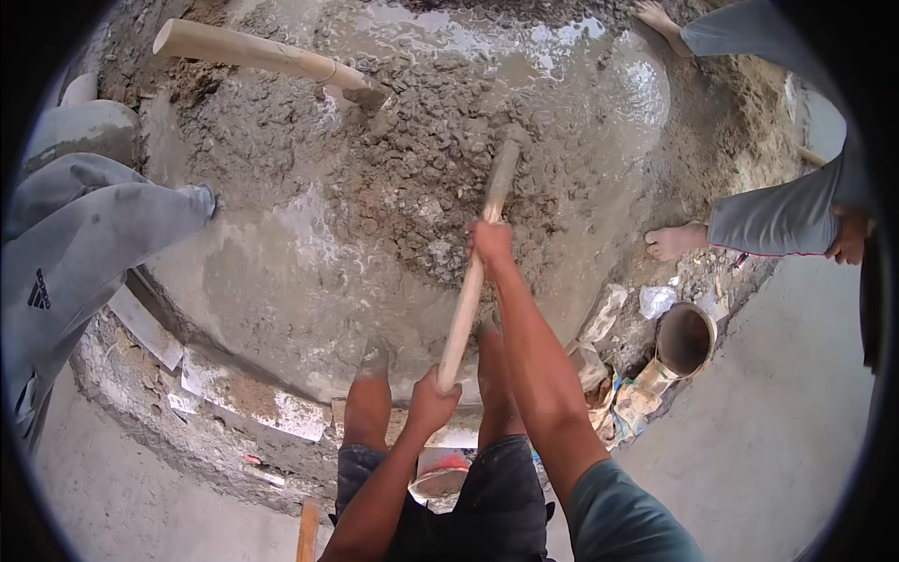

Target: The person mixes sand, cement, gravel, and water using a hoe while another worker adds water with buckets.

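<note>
Right-hand grip (pixel 492 245) and left-hand grip (pixel 433 403) are clasping a pale, round wooden handle (pixel 464 323); its long axis is slanting forward into grey, lumpy wet mix (pixel 412 178), right hand sitting nearer the mix.

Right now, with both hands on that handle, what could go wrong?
1. Grip slip: the handle looks mud-coated just beyond the right hand; mud could make it slide through that hand and the left hand.
2. Footing: the wearer's legs stand in wet mud, so a hard pull may unbalance them.
3. Stray swing: a co-worker's bare foot could be struck.
</note>
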Motion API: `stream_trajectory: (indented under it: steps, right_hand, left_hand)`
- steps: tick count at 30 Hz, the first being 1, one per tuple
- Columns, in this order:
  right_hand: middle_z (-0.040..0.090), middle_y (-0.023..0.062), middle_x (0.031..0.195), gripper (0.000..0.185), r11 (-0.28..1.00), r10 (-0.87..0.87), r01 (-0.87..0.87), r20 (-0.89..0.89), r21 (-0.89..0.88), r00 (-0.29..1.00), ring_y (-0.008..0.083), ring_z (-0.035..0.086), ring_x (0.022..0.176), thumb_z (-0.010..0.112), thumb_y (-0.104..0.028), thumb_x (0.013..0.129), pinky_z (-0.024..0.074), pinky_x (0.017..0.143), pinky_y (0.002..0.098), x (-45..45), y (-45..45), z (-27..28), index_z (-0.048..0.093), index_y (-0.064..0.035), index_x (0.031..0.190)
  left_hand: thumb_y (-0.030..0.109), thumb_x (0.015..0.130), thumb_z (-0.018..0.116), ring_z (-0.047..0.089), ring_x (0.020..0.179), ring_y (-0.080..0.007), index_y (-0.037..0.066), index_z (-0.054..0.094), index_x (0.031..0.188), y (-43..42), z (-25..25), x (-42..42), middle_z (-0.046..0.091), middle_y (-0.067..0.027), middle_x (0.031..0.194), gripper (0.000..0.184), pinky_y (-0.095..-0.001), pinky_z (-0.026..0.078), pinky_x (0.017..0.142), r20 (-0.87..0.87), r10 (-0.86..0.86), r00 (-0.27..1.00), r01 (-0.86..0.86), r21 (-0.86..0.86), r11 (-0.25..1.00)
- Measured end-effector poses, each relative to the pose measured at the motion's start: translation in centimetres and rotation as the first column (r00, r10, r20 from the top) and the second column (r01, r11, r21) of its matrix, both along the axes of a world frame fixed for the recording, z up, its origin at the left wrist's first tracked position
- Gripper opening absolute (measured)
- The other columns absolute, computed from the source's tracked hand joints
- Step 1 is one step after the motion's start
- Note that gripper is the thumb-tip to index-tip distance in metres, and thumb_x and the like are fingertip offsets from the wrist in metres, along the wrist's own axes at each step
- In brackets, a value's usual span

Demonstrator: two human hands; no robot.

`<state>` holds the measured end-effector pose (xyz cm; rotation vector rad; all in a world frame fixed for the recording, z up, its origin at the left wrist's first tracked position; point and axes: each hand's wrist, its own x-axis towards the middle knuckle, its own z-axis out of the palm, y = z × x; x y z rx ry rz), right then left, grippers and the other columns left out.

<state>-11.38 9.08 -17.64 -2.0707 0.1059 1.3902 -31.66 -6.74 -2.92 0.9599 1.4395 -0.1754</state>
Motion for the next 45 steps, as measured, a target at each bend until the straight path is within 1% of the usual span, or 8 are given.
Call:
stream_trajectory:
  steps: [8, 13, 18, 22, 25, 34, 39, 45]
  right_hand:
    - [0.054, 0.0024, 0.057, 0.011, 0.999, 0.045, -0.044, -0.033, 0.033, 0.998, 0.0131, 0.053, 0.048, 0.064, -0.006, 0.081, 0.0417, 0.045, 0.0287, -10.7, -15.6, 13.9, 0.055, -0.0019, 0.077]
    - [0.052, 0.0029, 0.056, 0.015, 0.949, -0.086, 0.092, -0.033, 0.301, 0.996, 0.0149, 0.052, 0.049, 0.065, -0.003, 0.082, 0.0427, 0.048, 0.0289, -8.5, -13.1, 17.7, 0.053, -0.0041, 0.074]
    - [0.045, 0.0011, 0.067, 0.01, 0.85, -0.262, 0.278, -0.099, 0.447, 0.96, 0.0125, 0.045, 0.055, 0.059, -0.004, 0.085, 0.0425, 0.05, 0.0284, -0.9, 4.3, 11.5, 0.049, -0.0044, 0.087]
    - [0.045, 0.0039, 0.062, 0.007, 0.955, -0.174, 0.217, -0.211, 0.202, 0.962, 0.0158, 0.044, 0.05, 0.052, -0.006, 0.085, 0.0426, 0.046, 0.0308, -2.1, 11.0, 4.6, 0.051, 0.0002, 0.081]
    - [0.049, 0.0103, 0.06, 0.013, 0.997, -0.066, 0.072, -0.258, 0.014, 0.964, 0.0215, 0.048, 0.046, 0.05, -0.008, 0.083, 0.0443, 0.042, 0.0367, -10.8, 5.3, 1.7, 0.053, 0.0043, 0.081]
    - [0.052, 0.0055, 0.063, 0.003, 0.945, -0.323, 0.252, -0.465, -0.211, 0.824, 0.0151, 0.051, 0.05, 0.057, 0.0, 0.082, 0.0451, 0.046, 0.0319, -28.6, -11.7, 12.4, 0.054, -0.0016, 0.081]
    - [0.047, 0.0056, 0.065, 0.015, 0.813, -0.537, 0.583, -0.38, 0.005, 0.753, 0.0166, 0.049, 0.053, 0.058, 0.002, 0.083, 0.0447, 0.048, 0.0333, -19.8, -12.2, 18.4, 0.044, -0.0035, 0.087]
    - [0.044, 0.0008, 0.064, 0.013, 0.823, -0.498, 0.514, -0.129, 0.242, 0.857, 0.0132, 0.043, 0.051, 0.052, -0.005, 0.083, 0.0419, 0.048, 0.0291, 5.1, -3.6, 8.9, 0.044, -0.0082, 0.074]
  left_hand:
    - [0.026, 0.076, 0.073, 0.066, 0.084, -0.0416, 0.008, 0.062, 0.102, -19.2, 1.7, -9.1, 0.068, -0.022, 0.085, 0.033, -0.0502, 0.052, 0.073, -0.147, -0.255, 0.956, 0.236, -0.132, 0.963]
    - [0.027, 0.074, 0.075, 0.066, 0.087, -0.041, 0.008, 0.065, 0.102, -10.8, 0.2, -8.0, 0.069, -0.021, 0.086, 0.036, -0.0497, 0.052, 0.075, -0.099, -0.306, 0.947, 0.292, -0.135, 0.947]
    - [0.022, 0.075, 0.07, 0.064, 0.086, -0.0425, 0.005, 0.064, 0.103, 6.7, -3.4, -4.9, 0.067, -0.0237, 0.086, 0.033, -0.0488, 0.05, 0.074, 0.023, -0.166, 0.986, 0.155, 0.254, 0.955]
    - [0.02, 0.075, 0.068, 0.065, 0.088, -0.0411, -0.001, 0.065, 0.098, 15.1, 2.7, -5.6, 0.066, -0.0263, 0.087, 0.032, -0.0464, 0.051, 0.075, -0.058, -0.148, 0.987, 0.152, 0.066, 0.986]
    - [0.018, 0.074, 0.067, 0.066, 0.089, -0.0425, -0.002, 0.065, 0.099, 5.8, 3.0, -12.5, 0.066, -0.0276, 0.088, 0.032, -0.0453, 0.052, 0.075, -0.135, -0.098, 0.986, 0.111, 0.099, 0.989]
    - [0.012, 0.073, 0.067, 0.067, 0.077, -0.0421, -0.001, 0.063, 0.099, -7.5, 14.5, -29.4, 0.066, -0.0253, 0.075, 0.029, -0.0444, 0.054, 0.068, -0.289, -0.165, 0.943, 0.106, -0.207, 0.972]
    - [0.013, 0.069, 0.068, 0.064, 0.073, -0.0429, 0.004, 0.062, 0.095, -3.6, 11.6, -25.2, 0.065, -0.0225, 0.074, 0.028, -0.0495, 0.053, 0.066, -0.135, -0.384, 0.913, 0.395, 0.065, 0.916]
    - [0.026, 0.077, 0.065, 0.064, 0.086, -0.0444, 0.01, 0.063, 0.107, 11.0, 4.0, -3.6, 0.068, -0.0218, 0.089, 0.034, -0.0519, 0.05, 0.076, -0.001, -0.459, 0.889, 0.456, 0.102, 0.884]
